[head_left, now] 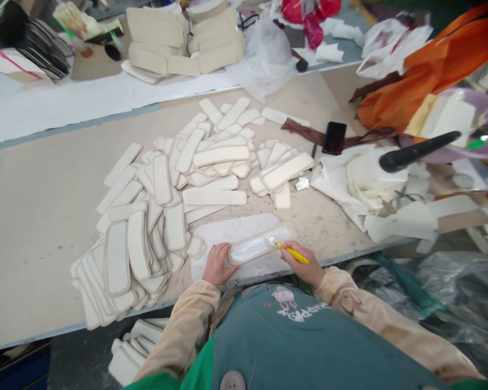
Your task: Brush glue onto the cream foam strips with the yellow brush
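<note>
A long cream strip with rounded ends lies on a white sheet at the table's front edge. Wet-looking white paste streaks most of its top. My left hand grips the strip's left end, thumb at the near side. In my right hand is a yellow-handled brush, its bristles loaded with white and touching the strip near its right end. Just left of the sheet, a large loose heap of similar strips spreads over the table.
A smaller pile of strips lies behind the sheet, near a black phone. To the right stand a white container with a black handle and an orange cloth. Stacked beige panels sit at the back.
</note>
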Demonstrator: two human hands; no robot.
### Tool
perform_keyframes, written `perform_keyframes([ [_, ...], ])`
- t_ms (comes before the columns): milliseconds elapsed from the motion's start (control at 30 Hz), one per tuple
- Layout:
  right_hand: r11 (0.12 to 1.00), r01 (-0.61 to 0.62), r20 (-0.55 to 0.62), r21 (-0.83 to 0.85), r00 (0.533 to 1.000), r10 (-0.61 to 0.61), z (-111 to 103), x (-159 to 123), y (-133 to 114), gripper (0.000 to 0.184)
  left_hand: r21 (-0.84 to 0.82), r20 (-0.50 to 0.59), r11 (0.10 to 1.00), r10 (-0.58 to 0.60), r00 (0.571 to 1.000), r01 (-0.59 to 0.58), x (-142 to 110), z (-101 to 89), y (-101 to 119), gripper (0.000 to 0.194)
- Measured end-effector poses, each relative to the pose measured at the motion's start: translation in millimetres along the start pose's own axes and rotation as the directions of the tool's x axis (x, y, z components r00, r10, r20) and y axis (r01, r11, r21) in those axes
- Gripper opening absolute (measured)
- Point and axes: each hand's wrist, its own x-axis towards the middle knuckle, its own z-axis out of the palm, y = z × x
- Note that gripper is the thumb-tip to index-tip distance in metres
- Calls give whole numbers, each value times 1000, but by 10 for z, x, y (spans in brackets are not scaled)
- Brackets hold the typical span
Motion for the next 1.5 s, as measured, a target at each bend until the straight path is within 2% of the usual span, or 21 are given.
perform_keyframes([
  [133, 998, -64, -122, -8, 991, 62, -173, -67, 170, 18, 13, 8, 1000, 14, 1000, -14, 0, 0, -23, 71],
  [300, 990, -127, -277, 52, 951, 137, -341, -52, 339, 22, 5, 8, 1000, 26, 1000, -26, 22, -27, -5, 70],
  [367, 990, -119, -285, 80, 949, 137, -368, -37, 342, 23, -1, 5, 1000, 17, 1000, -17, 32, -42, 7, 70],
  [533, 992, -86, -218, 97, 970, 105, -331, -44, 310, 21, -1, 52, 1000, 5, 999, -5, -7, -119, 58, 77],
  [600, 992, -63, -246, 106, 965, 88, -317, -59, 337, 21, 2, 64, 1000, -4, 998, 3, -19, -170, 66, 79],
  [667, 993, -17, -290, 113, 956, 50, -330, -73, 376, 22, 17, 17, 1000, -26, 1000, 26, 20, -246, 38, 72],
  [733, 993, 37, -331, 111, 944, 2, -375, -89, 398, 23, 56, -74, 998, -34, 997, 38, 150, -363, -37, 59],
  [833, 991, 103, -378, 83, 924, -65, -472, -113, 376, 23, 171, -158, 985, 12, 987, 16, 548, -601, -220, 43],
  [967, 993, 111, -408, 36, 909, -87, -555, -146, 308, 22, 339, -37, 939, 84, 996, -67, 1282, -862, -470, 45],
  [1100, 994, 104, -423, 12, 902, -90, -564, -203, 262, 22, 379, 159, 901, 160, 974, -210, 1830, -930, -587, 57],
  [1200, 995, 102, -445, -16, 890, -98, -559, -254, 227, 23, 349, 217, 897, 203, 955, -270, 1997, -923, -630, 58],
  [1367, 996, 71, -471, -57, 877, -90, -529, -293, 200, 22, 304, 265, 894, 252, 931, -329, 2035, -957, -771, 54],
  [1500, 994, 96, -477, -57, 872, -112, -486, -251, 206, 22, 267, 296, 899, 266, 917, -347, 2084, -990, -887, 57],
])
